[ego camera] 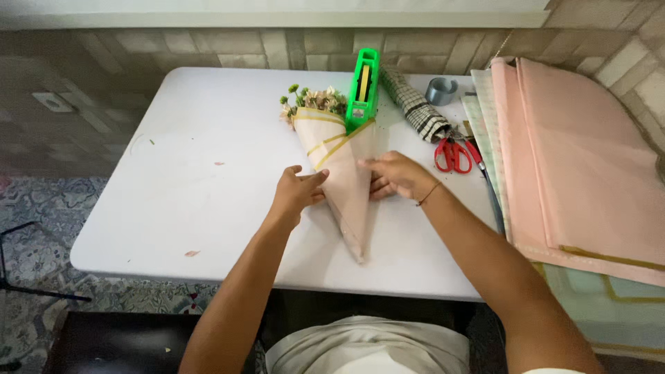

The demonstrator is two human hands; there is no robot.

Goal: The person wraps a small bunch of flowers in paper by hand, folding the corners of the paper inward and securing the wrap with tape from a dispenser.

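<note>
A paper-wrapped bouquet [343, 176] lies on the white table [208, 173], its point toward the near edge and its small green and pale flowers [312, 100] showing at the far, open end. The wrap is a beige cone with yellow bands near the mouth. It is held from both sides: the left hand [294, 194] is pressed against the left flank with the fingers curled onto the paper, and the right hand [395, 176] is laid on the right flank, fingers stretched flat across the overlap. Neither hand is closed into a fist — both are gripping the cone lightly.

The step in hand is judged to be the tightening and holding of the wrap. It is done well if the overlap is kept flat under the right fingers while the cone is steadied from the left, so that no slack is let into the seam. Pressure is best kept on the paper, not the stems, or creases are likely to be set. The green tape dispenser [364, 90] stands just beyond the cone's mouth, touching or nearly touching it — within easy reach. Red-handled scissors [451, 154], a roll of grey tape [440, 90], a rolled checked sheet [415, 107] and stacked pink wrapping sheets [582, 159] lie to the right.
</note>
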